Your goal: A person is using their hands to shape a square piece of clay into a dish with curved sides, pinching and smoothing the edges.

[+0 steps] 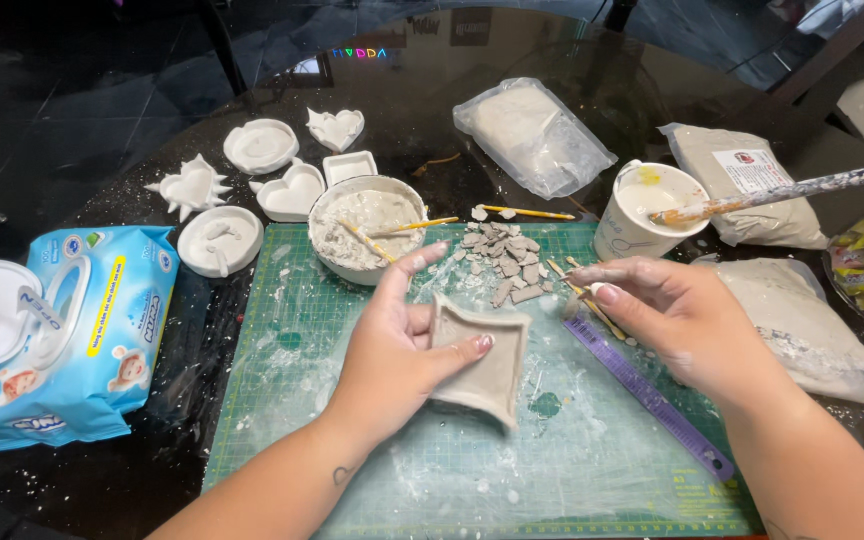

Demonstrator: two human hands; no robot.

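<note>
Grey clay dish (482, 360) sits in left hand (402, 350); right hand (667, 315) beside it.

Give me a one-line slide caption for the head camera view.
Left hand holds a square grey clay dish over a green cutting mat; right hand pinches a small stick.
</note>
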